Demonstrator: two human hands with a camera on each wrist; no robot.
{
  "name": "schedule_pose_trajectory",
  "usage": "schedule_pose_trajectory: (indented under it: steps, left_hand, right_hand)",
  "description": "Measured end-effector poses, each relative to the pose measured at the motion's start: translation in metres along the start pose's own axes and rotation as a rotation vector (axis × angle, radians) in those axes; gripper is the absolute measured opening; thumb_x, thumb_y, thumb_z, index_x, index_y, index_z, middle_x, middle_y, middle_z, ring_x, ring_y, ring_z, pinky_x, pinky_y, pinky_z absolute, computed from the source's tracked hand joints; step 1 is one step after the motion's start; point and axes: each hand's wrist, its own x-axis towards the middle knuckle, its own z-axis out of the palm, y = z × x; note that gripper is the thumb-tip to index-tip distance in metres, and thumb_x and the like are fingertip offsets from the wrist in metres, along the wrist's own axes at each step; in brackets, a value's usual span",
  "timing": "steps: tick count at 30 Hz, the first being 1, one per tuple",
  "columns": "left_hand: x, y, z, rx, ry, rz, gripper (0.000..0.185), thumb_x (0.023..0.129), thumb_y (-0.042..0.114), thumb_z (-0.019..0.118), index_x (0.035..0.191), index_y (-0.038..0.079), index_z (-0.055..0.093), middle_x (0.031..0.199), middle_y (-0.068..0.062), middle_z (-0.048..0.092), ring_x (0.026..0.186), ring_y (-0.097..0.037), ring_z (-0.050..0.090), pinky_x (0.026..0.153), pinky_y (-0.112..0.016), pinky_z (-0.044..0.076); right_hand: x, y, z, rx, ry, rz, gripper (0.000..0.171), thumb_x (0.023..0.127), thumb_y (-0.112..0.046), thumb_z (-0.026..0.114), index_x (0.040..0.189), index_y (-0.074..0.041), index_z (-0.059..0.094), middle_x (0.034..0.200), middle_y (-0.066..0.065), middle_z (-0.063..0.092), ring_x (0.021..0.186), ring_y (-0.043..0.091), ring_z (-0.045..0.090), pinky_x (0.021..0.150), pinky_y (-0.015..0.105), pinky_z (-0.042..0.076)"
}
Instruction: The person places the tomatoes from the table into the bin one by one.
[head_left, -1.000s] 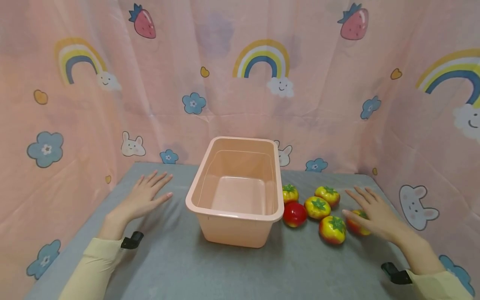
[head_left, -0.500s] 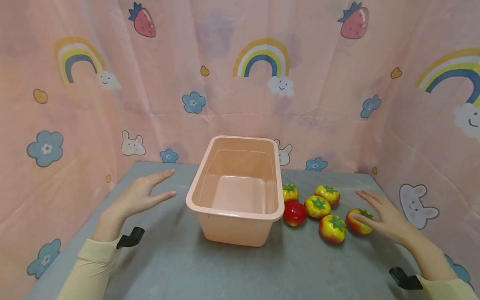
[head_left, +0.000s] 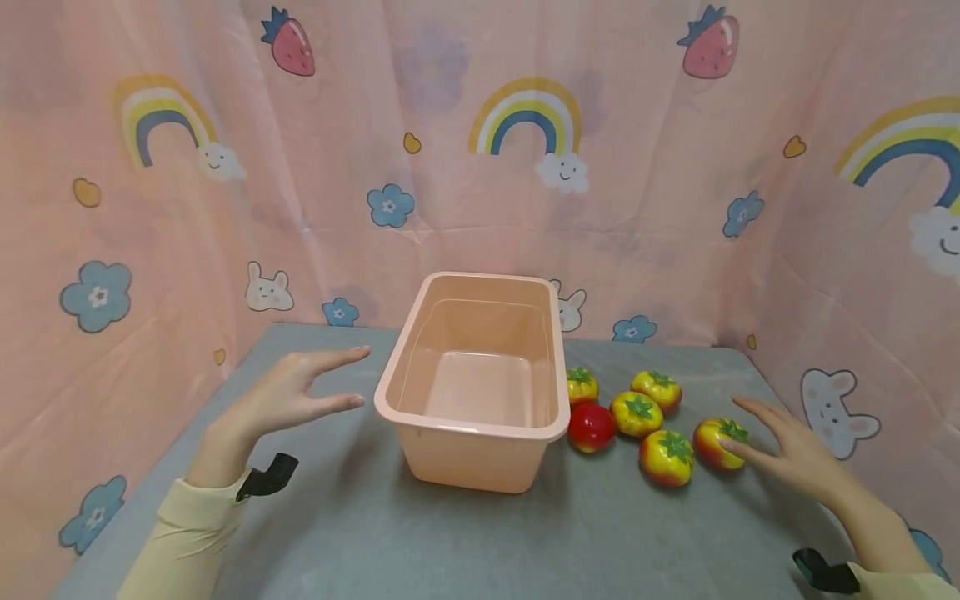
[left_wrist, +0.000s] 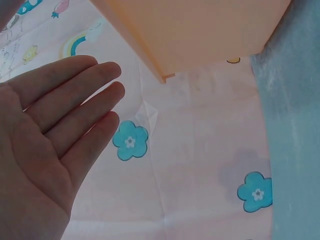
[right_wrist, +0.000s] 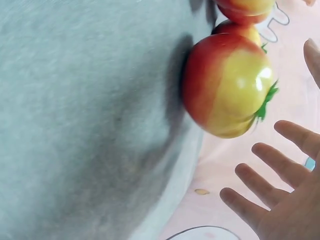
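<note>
pink curtain (head_left: 495, 229) behind grey table (head_left: 337, 533), bin (head_left: 472, 454) standing mid-table, my left hand (head_left: 285, 396) hovering at its left, fingers straight, my right hand (head_left: 798, 454) unclenched, loose beside the rightmost fruit (head_left: 712, 443), five more fruits (head_left: 637, 415) between that and bin

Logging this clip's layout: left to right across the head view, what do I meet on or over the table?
Left hand, pink bin, red fruit, nearest leafy fruit, rightmost leafy fruit, right hand.

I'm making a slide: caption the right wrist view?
The right hand hangs open near a glossy red-and-yellow fruit on a grey tabletop.
</note>
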Motion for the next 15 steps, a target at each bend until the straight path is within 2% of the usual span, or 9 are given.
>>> schedule_pose_trajectory:
  steps: [9, 15]
  left_hand:
    - [0.003, 0.008, 0.004, -0.024, -0.006, 0.045, 0.061, 0.081, 0.045, 0.072, 0.136, 0.023, 0.054, 0.133, 0.007, 0.057, 0.121, -0.014, 0.056, 0.096, -0.041, 0.049]
    - [0.007, 0.011, 0.012, -0.018, -0.009, 0.069, 0.062, 0.08, 0.046, 0.072, 0.133, 0.018, 0.057, 0.131, 0.006, 0.059, 0.118, -0.013, 0.059, 0.094, -0.04, 0.05]
  right_hand:
    - [-0.002, 0.013, 0.009, 0.002, -0.025, 0.014, 0.078, 0.086, -0.044, 0.065, 0.142, 0.002, 0.035, 0.137, 0.036, 0.038, 0.12, 0.058, 0.034, 0.087, 0.076, 0.027]
    - [-0.003, 0.016, 0.014, -0.008, -0.031, 0.0, 0.078, 0.085, -0.044, 0.066, 0.139, 0.006, 0.039, 0.132, 0.036, 0.044, 0.111, 0.055, 0.047, 0.082, 0.069, 0.042]
